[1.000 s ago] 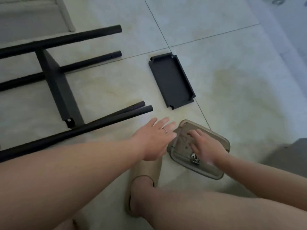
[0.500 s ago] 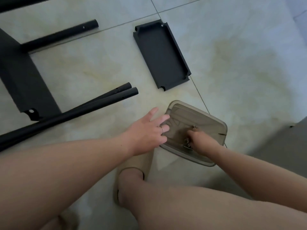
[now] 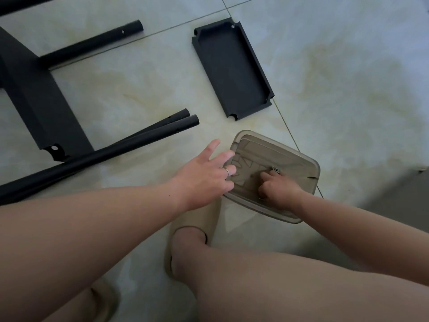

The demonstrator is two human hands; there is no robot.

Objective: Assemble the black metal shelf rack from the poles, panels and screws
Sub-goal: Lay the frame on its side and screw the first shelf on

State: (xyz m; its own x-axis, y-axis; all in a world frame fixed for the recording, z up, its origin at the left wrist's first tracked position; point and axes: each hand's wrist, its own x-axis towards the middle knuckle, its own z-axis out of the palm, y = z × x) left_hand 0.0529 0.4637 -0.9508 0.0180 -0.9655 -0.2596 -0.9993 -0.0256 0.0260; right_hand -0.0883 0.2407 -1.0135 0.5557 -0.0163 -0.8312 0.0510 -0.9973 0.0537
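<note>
A translucent brown plastic tray (image 3: pixel 299 163) lies on the floor tiles and holds small screws (image 3: pixel 275 169). My right hand (image 3: pixel 279 190) is inside the tray with its fingers curled, pinching screws at its fingertips. With straight fingers, my left hand (image 3: pixel 204 176) touches the tray's left rim. A loose black shelf panel (image 3: pixel 232 68) lies beyond the tray. Two black poles (image 3: pixel 148 138) lie side by side to the left. A part-built frame with another panel (image 3: pixel 39 101) and a pole (image 3: pixel 92 44) lies at the far left.
My foot in a beige slipper (image 3: pixel 197 231) is planted just below the tray, and my bare leg fills the lower right. A grey object (image 3: pixel 404 189) sits at the right edge. Open tiled floor stretches to the right of the loose panel.
My right hand has gone from lying flat over the tray to curling its fingers around screws. My left hand has settled against the tray's rim. The view has tipped downward and closer.
</note>
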